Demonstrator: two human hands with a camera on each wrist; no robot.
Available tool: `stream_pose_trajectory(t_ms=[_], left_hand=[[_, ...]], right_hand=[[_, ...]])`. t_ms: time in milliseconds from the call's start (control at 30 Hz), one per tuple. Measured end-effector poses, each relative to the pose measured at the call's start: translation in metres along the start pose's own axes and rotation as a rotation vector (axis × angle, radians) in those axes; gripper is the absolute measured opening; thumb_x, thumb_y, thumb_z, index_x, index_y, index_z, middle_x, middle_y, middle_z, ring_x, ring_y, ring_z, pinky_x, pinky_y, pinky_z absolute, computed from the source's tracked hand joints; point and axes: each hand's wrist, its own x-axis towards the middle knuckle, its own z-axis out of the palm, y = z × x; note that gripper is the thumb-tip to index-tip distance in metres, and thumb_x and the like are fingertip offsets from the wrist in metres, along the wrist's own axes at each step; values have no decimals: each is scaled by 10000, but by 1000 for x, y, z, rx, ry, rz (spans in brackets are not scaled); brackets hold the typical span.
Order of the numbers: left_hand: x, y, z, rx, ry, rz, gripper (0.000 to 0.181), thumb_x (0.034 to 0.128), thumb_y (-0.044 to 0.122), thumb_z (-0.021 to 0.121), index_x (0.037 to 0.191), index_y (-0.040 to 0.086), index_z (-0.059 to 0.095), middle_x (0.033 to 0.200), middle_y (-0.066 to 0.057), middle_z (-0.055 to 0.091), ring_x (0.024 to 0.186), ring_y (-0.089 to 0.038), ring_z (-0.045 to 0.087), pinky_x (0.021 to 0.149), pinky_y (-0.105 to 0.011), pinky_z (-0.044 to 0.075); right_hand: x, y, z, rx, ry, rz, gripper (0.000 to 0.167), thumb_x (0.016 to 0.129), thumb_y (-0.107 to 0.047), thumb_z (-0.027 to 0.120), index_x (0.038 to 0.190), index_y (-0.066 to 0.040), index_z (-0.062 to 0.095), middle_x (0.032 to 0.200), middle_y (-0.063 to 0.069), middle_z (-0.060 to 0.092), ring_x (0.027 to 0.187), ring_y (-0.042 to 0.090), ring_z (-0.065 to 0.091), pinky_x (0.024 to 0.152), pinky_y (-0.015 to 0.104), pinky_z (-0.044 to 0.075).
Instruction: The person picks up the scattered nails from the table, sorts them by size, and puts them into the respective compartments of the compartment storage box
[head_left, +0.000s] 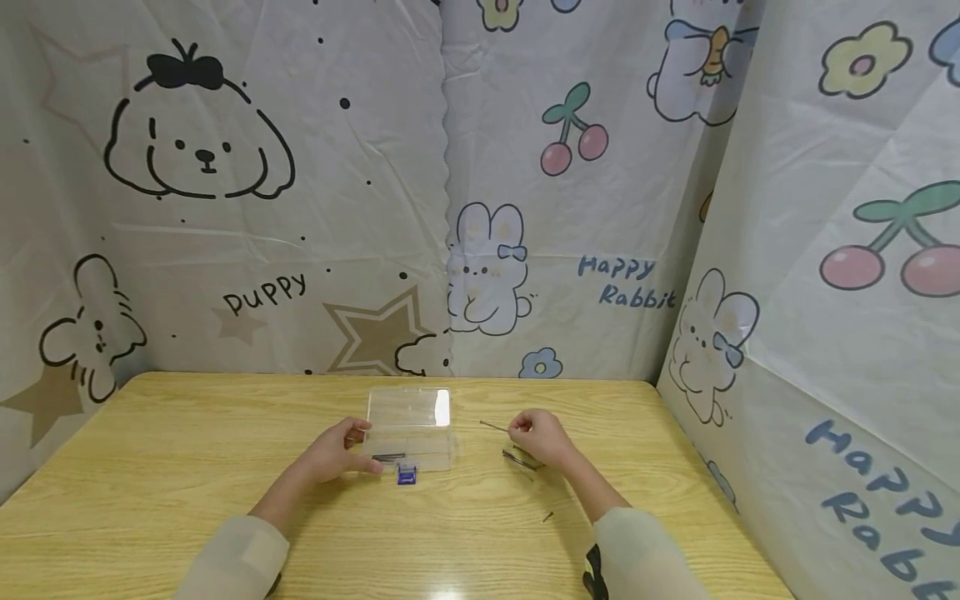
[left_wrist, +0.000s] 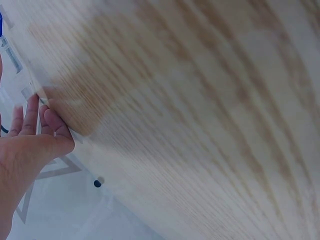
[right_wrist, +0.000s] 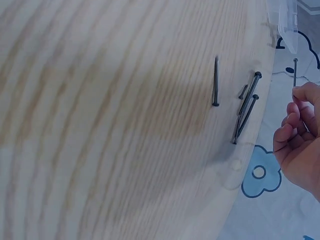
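A clear plastic box [head_left: 433, 460] lies on the table with its lid [head_left: 401, 408] raised at the back and a blue latch [head_left: 407, 477] in front. Dark nails [head_left: 388, 457] lie in its left front part. My left hand [head_left: 337, 452] grips the box's left side, thumb by the front corner and fingers farther back. To the right of the box, my right hand [head_left: 542, 435] pinches a nail [right_wrist: 295, 72] by one end, head pointing toward the box. Several loose nails [right_wrist: 247, 107] lie on the table below that hand.
A lone nail [head_left: 547, 517] lies nearer the front of the wooden table [head_left: 187, 467]. Patterned cloth [head_left: 375, 167] hangs behind the table, and more cloth [head_left: 810, 358] borders it on the right.
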Motion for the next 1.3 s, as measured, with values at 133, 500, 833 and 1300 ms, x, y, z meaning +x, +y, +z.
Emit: stream_pose_trajectory(t_ms=[133,500,833,1300], left_hand=[[0,0,1,-8,3,-5,767,712,267,815,1307,-21,425,1288,-251,482,1194,-415,441,1031,-546,355],[0,0,0,-2,9,-13,776,709,276,816,1311,-17,423,1292,-248,485,1203,-419,437,1037,-546,353],[-2,3,0,-15,3,-10,762,718,248,811,1308,-32,418,1288,-253,482,1192,-408,444,1033,-542,355],[-2,3,0,-23,10,-14,760,713,244,815,1304,-31,424,1283,-254,486,1196,-414,442,1037,-547,351]], right_hand=[[2,-5,5,9,-15,-19,107,881,-119,579,893,-48,659,819,32,597,695,129,474,618,248,417],[8,-21,19,9,-72,-53,107,885,-127,580,877,-45,648,782,27,550,633,124,450,547,235,397],[12,-38,35,16,-89,-98,94,866,-97,596,855,-29,659,778,21,561,706,117,461,615,221,401],[19,-57,53,19,-129,-152,97,859,-92,600,864,-18,664,780,15,568,715,101,460,620,202,403]])
